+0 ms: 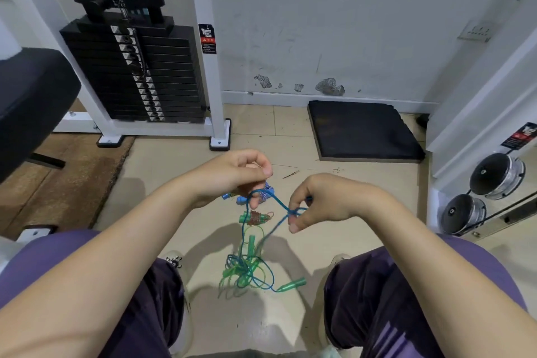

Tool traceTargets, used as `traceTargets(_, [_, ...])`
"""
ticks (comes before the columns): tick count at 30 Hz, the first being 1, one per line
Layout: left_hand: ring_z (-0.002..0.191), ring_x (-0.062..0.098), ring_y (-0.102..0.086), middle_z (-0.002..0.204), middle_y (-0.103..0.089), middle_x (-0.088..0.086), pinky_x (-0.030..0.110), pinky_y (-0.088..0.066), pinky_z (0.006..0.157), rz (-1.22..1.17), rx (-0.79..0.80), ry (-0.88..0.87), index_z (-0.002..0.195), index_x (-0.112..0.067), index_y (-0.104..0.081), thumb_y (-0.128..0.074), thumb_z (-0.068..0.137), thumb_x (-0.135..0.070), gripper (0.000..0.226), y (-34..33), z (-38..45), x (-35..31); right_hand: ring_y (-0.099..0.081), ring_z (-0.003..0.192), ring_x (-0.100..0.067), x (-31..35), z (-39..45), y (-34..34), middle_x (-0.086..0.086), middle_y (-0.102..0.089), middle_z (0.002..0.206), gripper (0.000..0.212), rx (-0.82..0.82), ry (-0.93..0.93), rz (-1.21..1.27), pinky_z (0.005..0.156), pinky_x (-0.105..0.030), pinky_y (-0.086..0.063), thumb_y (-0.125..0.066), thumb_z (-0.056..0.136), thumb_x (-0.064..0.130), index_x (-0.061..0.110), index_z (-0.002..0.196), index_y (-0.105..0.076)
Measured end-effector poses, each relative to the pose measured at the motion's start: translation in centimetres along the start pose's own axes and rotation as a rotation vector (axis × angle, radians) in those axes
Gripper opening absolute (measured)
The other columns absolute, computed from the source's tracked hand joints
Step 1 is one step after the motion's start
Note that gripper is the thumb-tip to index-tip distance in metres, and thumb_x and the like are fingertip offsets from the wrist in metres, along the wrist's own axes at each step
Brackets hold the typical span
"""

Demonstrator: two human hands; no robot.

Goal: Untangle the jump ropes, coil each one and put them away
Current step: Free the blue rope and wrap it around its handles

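- A blue jump rope (263, 194) is pinched in the left hand (238, 174), fingers curled; its knot (294, 211) is nipped by the right hand (322, 200).
- At six o'clock, the green ropes (247, 267) are seen heaped on the floor (162, 171).
- The cord is judged light, limp and snag-prone; hold is best taken beside the knot.

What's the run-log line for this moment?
stage: untangling | left hand: pinches blue rope | right hand: pinches blue rope at knot | green ropes: tangled on floor | coiled: none
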State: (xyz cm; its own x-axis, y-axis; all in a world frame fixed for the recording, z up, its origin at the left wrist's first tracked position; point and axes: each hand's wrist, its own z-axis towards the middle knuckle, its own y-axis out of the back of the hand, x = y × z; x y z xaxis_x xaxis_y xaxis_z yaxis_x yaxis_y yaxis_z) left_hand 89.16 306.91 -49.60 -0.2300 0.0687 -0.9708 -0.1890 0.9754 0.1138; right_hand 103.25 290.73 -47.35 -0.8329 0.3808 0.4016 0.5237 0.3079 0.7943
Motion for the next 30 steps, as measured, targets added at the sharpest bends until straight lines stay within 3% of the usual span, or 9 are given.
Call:
traceTargets(4, [0.076,0.021,-0.064,0.079,-0.065,0.002,0.044,-0.051,0.084,0.076,0.01,0.037,0.107,-0.016,-0.062,-0.066,0.077,-0.021,0.031,0.7,-0.1,0.1,-0.035,0.05,-0.005,0.1,0.1,0.2,0.012,-0.042,0.051,0.013,-0.07,0.117,0.27,0.051,-0.021,-0.029,-0.074,0.085,0.027,0.016,0.078,-0.071])
traceTargets(8, [0.114,0.022,-0.061,0.116,-0.069,0.005,0.043,-0.045,0.103,0.146,0.299,0.073,0.108,-0.018,-0.066,-0.073,0.077,-0.013,0.032,-0.2,-0.3,1.0,-0.035,0.046,-0.003,0.9,-0.1,0.5,0.012,-0.05,0.054,0.018,-0.194,0.184,0.65,0.046,-0.014,-0.028,-0.06,0.095,0.014,0.009,0.077,-0.063])
traceTargets(12, [0.091,0.02,-0.062,0.091,-0.073,0.009,0.045,-0.045,0.097,0.274,0.355,0.095,0.089,-0.01,-0.068,-0.066,0.092,-0.017,0.007,-0.6,-0.1,1.2,-0.025,0.05,-0.014,0.2,0.4,0.5,-0.007,-0.038,0.057,0.02,-0.369,0.173,0.864,0.049,-0.027,-0.017,-0.059,0.095,0.013,0.01,0.075,-0.062])
traceTargets(16, [0.071,0.016,-0.067,0.071,-0.07,0.007,0.039,-0.049,0.092,0.245,0.032,0.086,0.087,-0.006,-0.067,-0.061,0.091,-0.033,0.028,2.0,-0.2,0.4,-0.039,0.056,-0.006,-1.0,0.7,0.8,-0.003,-0.048,0.073,0.012,-0.529,0.089,0.653,0.055,-0.017,-0.033,-0.071,0.087,0.021,0.019,0.075,-0.072])
traceTargets(18, [0.05,0.015,-0.053,0.054,-0.054,0.002,0.039,-0.05,0.079,0.125,-0.082,0.015,0.084,-0.007,-0.067,-0.059,0.089,-0.034,0.028,2.8,-0.5,-0.2,-0.05,0.079,0.0,-1.6,0.6,0.9,0.003,-0.05,0.091,0.008,-0.485,0.05,0.477,0.071,-0.006,-0.036,-0.078,0.08,0.024,0.03,0.077,-0.074])
traceTargets(20, [0.045,0.011,-0.036,0.051,-0.038,-0.003,0.033,-0.046,0.063,0.055,-0.081,-0.024,0.08,-0.012,-0.069,-0.062,0.09,-0.035,0.026,2.5,-0.7,-0.6,-0.053,0.101,0.003,-1.9,0.3,0.8,0.005,-0.057,0.103,0.012,-0.364,0.066,0.42,0.084,-0.001,-0.033,-0.084,0.074,0.022,0.026,0.083,-0.076])
traceTargets(23, [0.047,0.01,-0.03,0.052,-0.034,-0.004,0.027,-0.031,0.052,0.08,0.022,-0.005,0.072,-0.02,-0.07,-0.06,0.09,-0.036,0.025,0.5,-0.8,-0.8,-0.063,0.1,-0.012,-1.2,0.4,0.0,-0.005,-0.069,0.104,0.029,-0.235,0.157,0.643,0.101,-0.025,-0.044,-0.083,0.073,0.014,0.014,0.098,-0.069])
traceTargets(26, [0.049,0.009,-0.032,0.052,-0.038,-0.004,0.024,-0.028,0.051,0.121,0.07,-0.006,0.072,-0.018,-0.066,-0.055,0.097,-0.026,0.029,-0.9,-0.5,-0.6,-0.064,0.079,-0.022,0.4,0.9,-0.9,-0.014,-0.066,0.089,0.041,-0.154,0.209,0.906,0.083,-0.034,-0.051,-0.075,0.081,0.003,0.013,0.113,-0.051])
traceTargets(30, [0.052,0.012,-0.04,0.06,-0.054,0.0,0.024,-0.035,0.055,0.059,-0.028,0.002,0.102,-0.008,-0.058,-0.051,0.1,-0.013,0.009,0.1,0.0,-0.4,-0.04,0.051,-0.013,0.3,1.3,-1.0,0.009,-0.049,0.055,0.018,-0.208,0.099,0.737,0.049,-0.024,-0.036,-0.067,0.091,0.019,0.017,0.105,-0.056])
